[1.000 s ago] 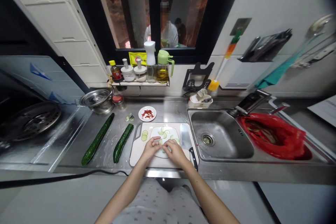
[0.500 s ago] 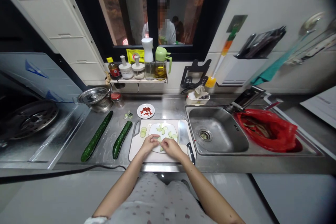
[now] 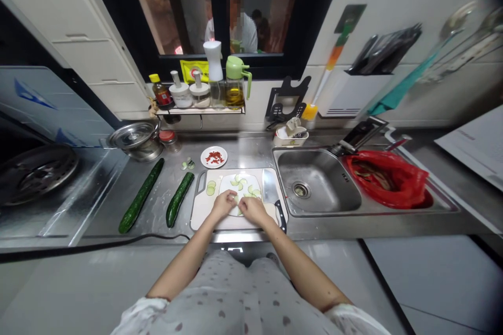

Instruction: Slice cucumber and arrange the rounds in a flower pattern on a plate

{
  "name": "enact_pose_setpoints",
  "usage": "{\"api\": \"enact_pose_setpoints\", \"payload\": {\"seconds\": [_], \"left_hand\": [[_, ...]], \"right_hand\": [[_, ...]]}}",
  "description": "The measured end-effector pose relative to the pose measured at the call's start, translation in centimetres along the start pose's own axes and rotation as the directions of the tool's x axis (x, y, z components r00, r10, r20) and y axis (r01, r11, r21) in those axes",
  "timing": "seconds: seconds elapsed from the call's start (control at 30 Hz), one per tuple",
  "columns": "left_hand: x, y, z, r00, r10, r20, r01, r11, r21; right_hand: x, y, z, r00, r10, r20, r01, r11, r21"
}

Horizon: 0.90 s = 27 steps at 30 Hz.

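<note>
We hold our left hand (image 3: 225, 202) and right hand (image 3: 251, 208) close together over the near part of the white plate (image 3: 225, 183), fingers curled inward, and we cannot tell whether either pinches a slice. The cut cucumber slices (image 3: 240, 186) on the plate lie just beyond our hands, while the pile of round slices (image 3: 211, 188) sits left of the plate on the chopping board (image 3: 199, 215), nearer our left hand. The knife (image 3: 270, 188) lies nearer our right, its long axis pointing away from us, handle closest.
</note>
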<state>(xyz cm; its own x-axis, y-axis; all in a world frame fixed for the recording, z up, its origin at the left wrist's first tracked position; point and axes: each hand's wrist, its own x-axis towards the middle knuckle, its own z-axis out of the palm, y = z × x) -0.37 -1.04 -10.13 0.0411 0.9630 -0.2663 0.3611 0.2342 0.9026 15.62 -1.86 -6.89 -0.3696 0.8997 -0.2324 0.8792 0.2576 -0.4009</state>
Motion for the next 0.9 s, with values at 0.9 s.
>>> {"api": "enact_pose_setpoints", "payload": {"seconds": [0.9], "left_hand": [[-1.7,0.5,0.3,0.986,0.163,0.04,-0.146,0.712,0.687]], "right_hand": [[-1.9,-0.8,1.4,1.0,0.014,-0.024,-0.018,0.989,-0.149]]}}
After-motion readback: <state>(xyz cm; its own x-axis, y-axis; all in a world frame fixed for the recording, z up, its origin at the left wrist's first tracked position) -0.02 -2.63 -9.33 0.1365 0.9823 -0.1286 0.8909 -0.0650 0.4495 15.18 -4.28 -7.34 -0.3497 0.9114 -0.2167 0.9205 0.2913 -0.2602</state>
